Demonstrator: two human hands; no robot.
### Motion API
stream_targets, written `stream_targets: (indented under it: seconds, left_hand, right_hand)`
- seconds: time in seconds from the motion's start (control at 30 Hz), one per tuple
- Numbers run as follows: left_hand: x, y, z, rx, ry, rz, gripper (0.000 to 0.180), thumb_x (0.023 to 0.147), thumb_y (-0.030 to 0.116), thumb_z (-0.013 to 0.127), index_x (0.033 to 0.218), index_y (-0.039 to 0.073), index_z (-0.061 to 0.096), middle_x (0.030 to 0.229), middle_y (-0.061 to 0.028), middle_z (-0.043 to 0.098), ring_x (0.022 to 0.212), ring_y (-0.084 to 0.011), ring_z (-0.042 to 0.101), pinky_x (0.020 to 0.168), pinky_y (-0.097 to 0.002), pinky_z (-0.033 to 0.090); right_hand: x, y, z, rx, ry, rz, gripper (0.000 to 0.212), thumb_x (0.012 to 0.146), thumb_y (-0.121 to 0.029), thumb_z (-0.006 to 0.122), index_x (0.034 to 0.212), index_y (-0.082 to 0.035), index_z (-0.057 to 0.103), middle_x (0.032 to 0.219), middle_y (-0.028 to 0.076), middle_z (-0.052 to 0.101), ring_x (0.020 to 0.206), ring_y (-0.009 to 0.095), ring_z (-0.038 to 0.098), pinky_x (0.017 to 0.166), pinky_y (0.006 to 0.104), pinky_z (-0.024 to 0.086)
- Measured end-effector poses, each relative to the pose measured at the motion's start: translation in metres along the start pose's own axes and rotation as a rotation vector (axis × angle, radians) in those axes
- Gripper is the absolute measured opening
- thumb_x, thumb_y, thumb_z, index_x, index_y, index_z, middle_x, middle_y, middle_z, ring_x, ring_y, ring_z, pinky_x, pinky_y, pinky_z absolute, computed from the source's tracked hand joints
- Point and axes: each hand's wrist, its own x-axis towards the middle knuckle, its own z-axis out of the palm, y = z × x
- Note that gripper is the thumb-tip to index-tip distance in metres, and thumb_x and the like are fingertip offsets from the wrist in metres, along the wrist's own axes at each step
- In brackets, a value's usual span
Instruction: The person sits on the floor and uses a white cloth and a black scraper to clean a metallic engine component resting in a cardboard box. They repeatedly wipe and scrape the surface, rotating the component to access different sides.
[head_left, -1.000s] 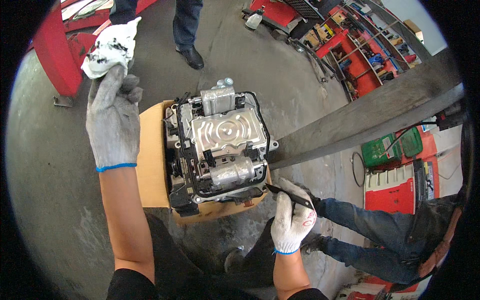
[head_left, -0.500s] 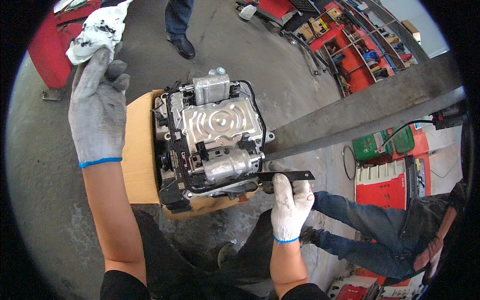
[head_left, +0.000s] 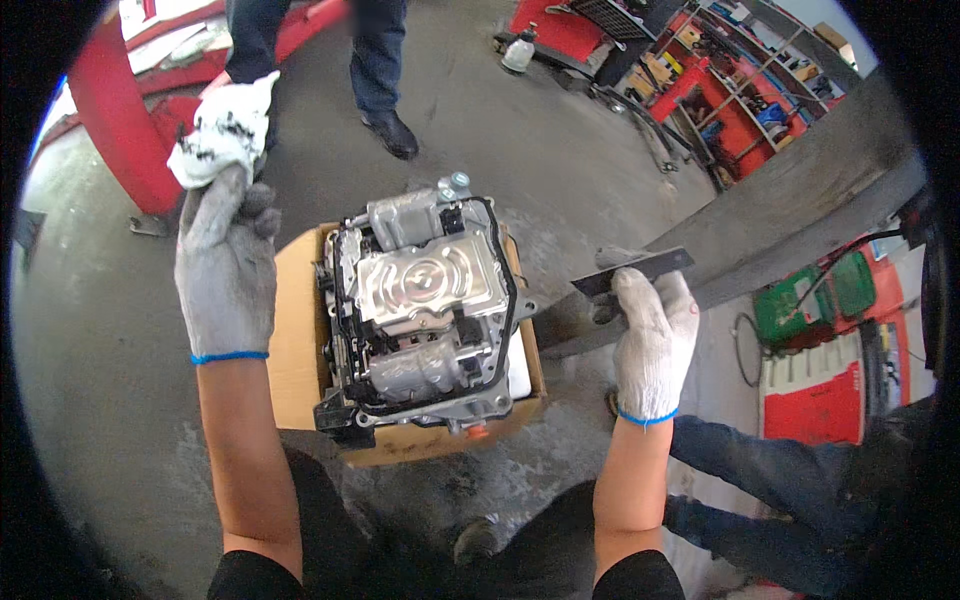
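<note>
My left hand (head_left: pixel 228 270), in a grey-stained work glove with a blue cuff, is raised at the left. Its fingers close on a white rag (head_left: pixel 226 130) smeared with black grime. My right hand (head_left: pixel 652 340), gloved too, grips a flat black metal blade (head_left: pixel 640 268), held tilted in the air right of the box. Between my hands a silver gearbox control unit (head_left: pixel 425 285) with a black rim seal and two ribbed metal cylinders sits in an open cardboard box (head_left: pixel 298 340). Neither hand touches the unit.
Beyond the box stands a person in jeans (head_left: pixel 378 70), near a red lift post (head_left: pixel 125 110). Another person's legs (head_left: pixel 760 470) show at the lower right. A grey beam (head_left: pixel 740 230) slants in from the right. Red shelving (head_left: pixel 745 110) with tools stands at the back right.
My right hand has lifted the blade off the unit's near right edge, moving it right and away from me. The rag stays in my left hand. The view has shifted, and the standing person shows more.
</note>
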Motion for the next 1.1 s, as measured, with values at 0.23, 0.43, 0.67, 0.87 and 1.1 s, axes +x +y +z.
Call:
stream_targets:
  seconds: [0.23, 0.43, 0.67, 0.87, 1.1]
  left_hand:
    - [-0.03, 0.032, 0.025, 0.193, 0.085, 0.186, 0.026, 0.096, 0.012, 0.068, 0.121, 0.007, 0.062, 0.097, -0.0034, 0.066, 0.079, -0.012, 0.061, 0.063, -0.0265, 0.047]
    - [-0.061, 0.065, 0.029, 0.46, 0.053, 0.257, 0.022, 0.094, 0.014, 0.069, 0.115, 0.011, 0.065, 0.102, -0.0008, 0.067, 0.08, -0.0126, 0.058, 0.068, -0.0271, 0.045]
    - [-0.089, 0.06, -0.018, 0.609, 0.181, 0.225, 0.029, 0.09, 0.011, 0.071, 0.118, 0.008, 0.062, 0.096, -0.0023, 0.066, 0.076, -0.0133, 0.06, 0.062, -0.0273, 0.046]
    - [-0.065, 0.053, -0.072, 0.697, 0.151, 0.144, 0.026, 0.093, 0.012, 0.068, 0.118, 0.009, 0.063, 0.099, -0.0013, 0.066, 0.074, -0.0119, 0.058, 0.062, -0.0264, 0.045]
    - [-0.035, 0.026, -0.103, 0.604, 0.114, 0.073, 0.023, 0.092, 0.007, 0.069, 0.115, 0.009, 0.064, 0.096, 0.0001, 0.065, 0.071, -0.0107, 0.056, 0.061, -0.0264, 0.043]
  right_hand:
    - [0.044, 0.056, 0.025, 0.249, -0.298, -0.06, 0.012, 0.095, -0.01, 0.067, 0.098, 0.002, 0.066, 0.085, 0.004, 0.067, 0.078, 0.01, 0.06, 0.07, 0.0273, 0.05]
    - [0.068, 0.09, 0.015, 0.323, -0.365, -0.124, 0.015, 0.099, -0.009, 0.059, 0.106, 0.003, 0.065, 0.095, 0.007, 0.07, 0.083, 0.011, 0.063, 0.073, 0.0285, 0.052]
    - [0.065, 0.096, 0.048, 0.45, -0.354, -0.214, 0.019, 0.096, -0.011, 0.061, 0.111, -0.001, 0.069, 0.099, 0.02, 0.072, 0.091, 0.028, 0.071, 0.082, 0.0368, 0.054]
    - [0.061, 0.121, 0.057, 0.297, -0.317, -0.259, 0.017, 0.094, -0.014, 0.064, 0.106, -0.002, 0.069, 0.094, 0.023, 0.069, 0.09, 0.042, 0.067, 0.077, 0.0414, 0.053]
    - [0.054, 0.108, 0.06, 0.551, -0.339, -0.052, 0.019, 0.097, -0.009, 0.062, 0.108, 0.005, 0.069, 0.097, 0.009, 0.073, 0.089, 0.009, 0.062, 0.08, 0.0285, 0.051]
